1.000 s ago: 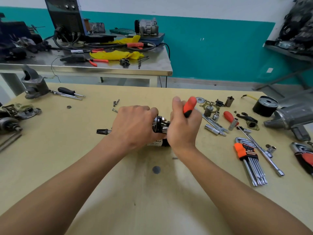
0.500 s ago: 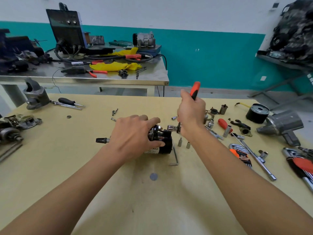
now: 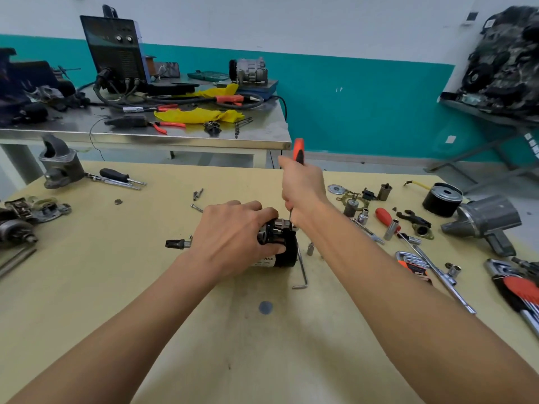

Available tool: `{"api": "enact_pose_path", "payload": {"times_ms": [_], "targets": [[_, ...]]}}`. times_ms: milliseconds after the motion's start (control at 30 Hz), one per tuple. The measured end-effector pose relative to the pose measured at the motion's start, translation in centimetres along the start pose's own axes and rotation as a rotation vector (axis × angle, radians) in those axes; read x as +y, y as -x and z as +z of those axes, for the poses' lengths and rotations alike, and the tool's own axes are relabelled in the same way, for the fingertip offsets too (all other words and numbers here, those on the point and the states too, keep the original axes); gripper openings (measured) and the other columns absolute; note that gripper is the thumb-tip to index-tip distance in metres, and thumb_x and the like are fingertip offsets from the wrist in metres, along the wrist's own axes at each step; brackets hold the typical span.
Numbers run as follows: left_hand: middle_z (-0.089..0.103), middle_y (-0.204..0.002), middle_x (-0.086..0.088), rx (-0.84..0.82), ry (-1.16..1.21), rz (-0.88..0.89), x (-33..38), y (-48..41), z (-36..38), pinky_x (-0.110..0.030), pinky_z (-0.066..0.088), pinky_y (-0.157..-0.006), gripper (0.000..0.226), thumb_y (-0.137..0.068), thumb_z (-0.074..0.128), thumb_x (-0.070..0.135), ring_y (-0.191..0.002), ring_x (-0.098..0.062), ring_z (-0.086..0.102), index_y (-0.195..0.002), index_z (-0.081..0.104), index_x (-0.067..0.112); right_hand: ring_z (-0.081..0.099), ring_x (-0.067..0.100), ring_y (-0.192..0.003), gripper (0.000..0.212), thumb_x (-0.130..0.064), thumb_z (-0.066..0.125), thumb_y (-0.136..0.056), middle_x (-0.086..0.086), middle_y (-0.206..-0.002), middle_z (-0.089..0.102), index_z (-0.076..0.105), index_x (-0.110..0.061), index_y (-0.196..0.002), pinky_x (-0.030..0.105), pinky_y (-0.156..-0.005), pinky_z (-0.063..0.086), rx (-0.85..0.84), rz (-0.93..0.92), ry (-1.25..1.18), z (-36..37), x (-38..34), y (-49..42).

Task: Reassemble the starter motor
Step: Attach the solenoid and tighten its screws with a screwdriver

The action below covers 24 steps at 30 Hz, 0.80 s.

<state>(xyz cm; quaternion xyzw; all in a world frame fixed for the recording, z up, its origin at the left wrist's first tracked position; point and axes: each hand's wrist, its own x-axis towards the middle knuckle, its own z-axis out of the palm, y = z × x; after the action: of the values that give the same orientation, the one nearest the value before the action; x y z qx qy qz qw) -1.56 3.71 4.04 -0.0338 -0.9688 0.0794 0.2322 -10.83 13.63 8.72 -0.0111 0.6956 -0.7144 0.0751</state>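
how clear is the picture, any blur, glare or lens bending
Head view: wide-angle lens stretches the lower corners and slants the teal wall band; head view light is soft and even, only a dull sheen on the steel table; left hand, right hand and starter motor are sharp.

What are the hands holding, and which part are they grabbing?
The left hand grips the black starter motor over its top end. The right hand grips the wrench by its orange handle, whose tip pokes out above the fist.
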Motion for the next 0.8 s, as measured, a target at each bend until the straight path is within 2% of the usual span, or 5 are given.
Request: {"api": "enact_pose_path", "payload": {"times_ms": [200, 300, 400, 667, 800], "targets": [[0.060, -0.084, 0.014, -0.008, -0.036, 0.029, 0.1, -0.1, -0.1, -0.029, 0.019, -0.051, 0.055, -0.081, 0.042, 0.082, -0.073, -0.018, 0.059, -0.116, 0.058, 0.042, 0.030, 0.003, -0.034, 0.049, -0.038, 0.056, -0.098, -0.012, -0.037, 0.029, 0.035, -0.019, -0.057, 0.023, -0.039, 0.028, 0.108, -0.242, -0.110, -0.9, 1.6, 1.3], [0.043, -0.073, 0.014, -0.036, -0.026, 0.016, -0.1, -0.5, -0.2, -0.030, 0.019, -0.051, 0.057, -0.080, 0.043, 0.084, -0.067, -0.017, 0.048, -0.116, 0.059, 0.042, 0.034, 0.002, -0.035, 0.054, -0.037, 0.054, -0.100, -0.012, -0.036, 0.034, 0.036, -0.020, -0.052, 0.017, -0.038, 0.028, 0.121, -0.425, -0.088, -0.6, 2.5, 1.8], [0.033, -0.068, 0.013, -0.061, -0.020, 0.008, -0.3, -0.7, -0.2, -0.030, 0.020, -0.051, 0.055, -0.080, 0.044, 0.084, -0.067, -0.016, 0.042, -0.113, 0.059, 0.041, 0.036, 0.002, -0.036, 0.056, -0.038, 0.053, -0.101, -0.011, -0.036, 0.035, 0.036, -0.021, -0.051, 0.015, -0.038, 0.028, 0.115, -0.491, -0.099, -0.6, 2.8, 2.0], [0.061, -0.091, 0.014, -0.061, -0.003, -0.017, 0.1, -0.3, -0.5, -0.030, 0.030, -0.058, 0.057, -0.081, 0.047, 0.082, -0.084, -0.016, 0.063, -0.122, 0.056, 0.042, 0.030, 0.011, -0.042, 0.051, -0.043, 0.055, -0.096, -0.005, -0.047, 0.032, 0.037, -0.026, -0.051, 0.029, -0.047, 0.026, -0.010, -0.529, -0.158, -1.6, 3.4, 2.2], [0.055, -0.081, 0.012, -0.079, 0.013, -0.027, 0.1, -0.5, -0.7, -0.030, 0.030, -0.057, 0.061, -0.076, 0.037, 0.083, -0.074, -0.015, 0.057, -0.115, 0.059, 0.042, 0.031, 0.010, -0.046, 0.051, -0.035, 0.056, -0.093, -0.004, -0.046, 0.031, 0.034, -0.014, -0.052, 0.024, -0.049, 0.030, -0.015, -0.780, -0.146, -1.9, 5.1, 3.7]]}}
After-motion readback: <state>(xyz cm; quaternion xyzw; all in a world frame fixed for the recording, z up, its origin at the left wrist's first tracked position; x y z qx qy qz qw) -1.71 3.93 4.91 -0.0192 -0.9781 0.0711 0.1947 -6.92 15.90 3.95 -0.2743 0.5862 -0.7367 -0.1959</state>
